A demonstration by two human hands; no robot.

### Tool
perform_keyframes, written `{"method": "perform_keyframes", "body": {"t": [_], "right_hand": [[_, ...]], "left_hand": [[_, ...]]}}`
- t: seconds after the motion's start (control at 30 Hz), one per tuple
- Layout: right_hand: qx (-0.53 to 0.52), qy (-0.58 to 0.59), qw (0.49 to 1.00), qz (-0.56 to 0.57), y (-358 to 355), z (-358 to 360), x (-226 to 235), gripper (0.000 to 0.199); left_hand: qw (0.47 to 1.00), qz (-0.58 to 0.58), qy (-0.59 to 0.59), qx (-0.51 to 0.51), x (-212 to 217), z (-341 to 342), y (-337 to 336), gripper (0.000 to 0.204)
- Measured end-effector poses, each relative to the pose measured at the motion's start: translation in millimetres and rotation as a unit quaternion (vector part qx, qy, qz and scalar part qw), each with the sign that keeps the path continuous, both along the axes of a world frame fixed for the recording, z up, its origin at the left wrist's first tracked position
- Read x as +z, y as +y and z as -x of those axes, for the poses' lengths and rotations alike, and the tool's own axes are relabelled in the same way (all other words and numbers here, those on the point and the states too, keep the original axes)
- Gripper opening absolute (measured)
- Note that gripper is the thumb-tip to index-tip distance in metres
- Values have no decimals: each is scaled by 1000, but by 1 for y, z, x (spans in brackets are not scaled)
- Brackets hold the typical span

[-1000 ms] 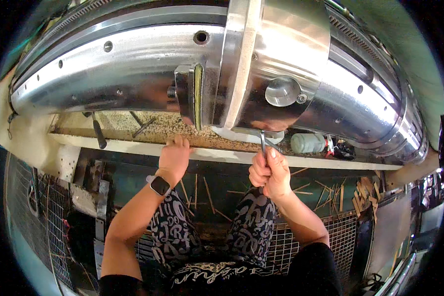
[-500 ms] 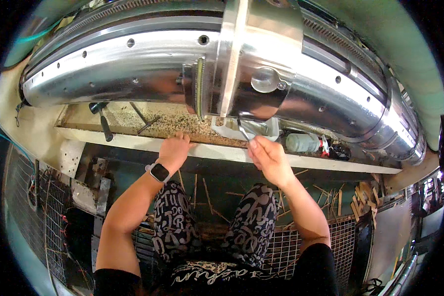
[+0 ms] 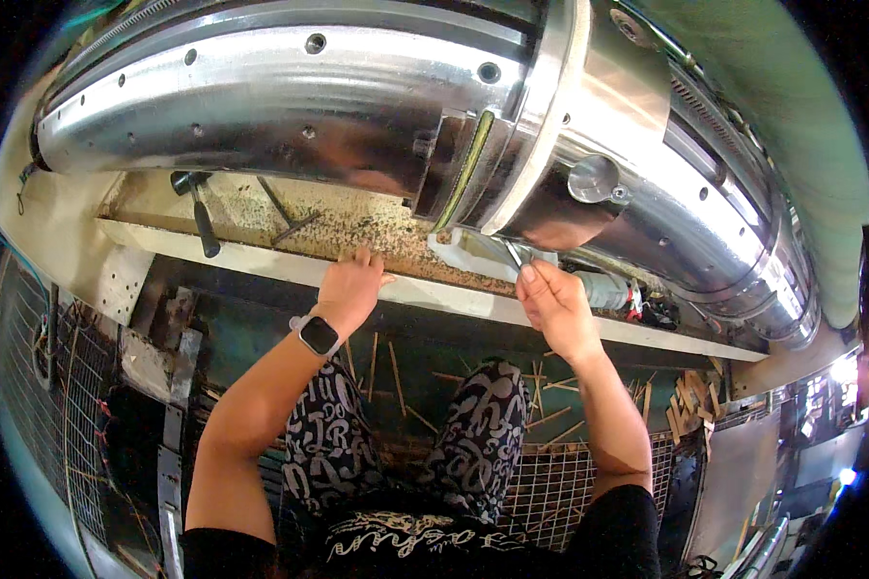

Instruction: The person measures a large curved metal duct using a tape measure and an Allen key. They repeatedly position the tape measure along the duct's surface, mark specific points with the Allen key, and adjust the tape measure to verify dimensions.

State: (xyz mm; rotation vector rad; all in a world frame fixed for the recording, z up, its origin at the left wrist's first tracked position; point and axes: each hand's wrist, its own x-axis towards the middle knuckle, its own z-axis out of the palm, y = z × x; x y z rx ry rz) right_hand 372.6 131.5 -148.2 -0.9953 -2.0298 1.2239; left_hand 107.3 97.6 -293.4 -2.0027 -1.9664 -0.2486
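My right hand [image 3: 560, 304] is closed round a slim silver metal tool [image 3: 514, 254], whose far end reaches toward a white plastic container [image 3: 468, 256]. The cylinder's lower edge hides part of that container, and I cannot make out the tool's kind. To the left, my left hand [image 3: 352, 287] wears a watch and has its fingers bent over the rim of a long cream trough [image 3: 425, 292]. Above both hands lies a large shiny metal cylinder [image 3: 261, 106] with a raised band [image 3: 550, 125] round it and a row of holes.
A black-handled hammer [image 3: 203, 227] and a dark thin rod [image 3: 285, 207] lie in the trough, over scattered specks. Right of my right hand is a clear plastic bottle [image 3: 608, 289]. Wooden sticks [image 3: 690, 400] lie below, near wire mesh [image 3: 550, 487].
The view has tilted, and the cylinder's band appears farther right. My right hand has shifted right with the tool. My left hand stays at the trough's rim.
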Motion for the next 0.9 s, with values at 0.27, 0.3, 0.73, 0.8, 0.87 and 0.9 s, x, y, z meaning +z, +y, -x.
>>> {"method": "perform_keyframes", "body": {"t": [0.27,0.3,0.73,0.8,0.87,0.9], "right_hand": [[52,163,966,194,7,-4,-18,32],[76,185,955,217,8,-5,-22,32],[86,149,977,126,7,4,-22,28],[48,119,990,54,4,4,-28,26],[11,116,992,-45,1,5,-31,27],[-8,109,990,-93,-2,7,-31,28]], "left_hand": [[1000,10,-12,17,1,-9,0,35],[1000,7,-12,18,-1,-9,-1,34],[996,87,3,33,5,-1,3,33],[996,88,11,25,5,-2,2,34],[998,56,-18,34,-2,-5,1,31],[998,42,-36,37,-3,-8,-1,30]]}}
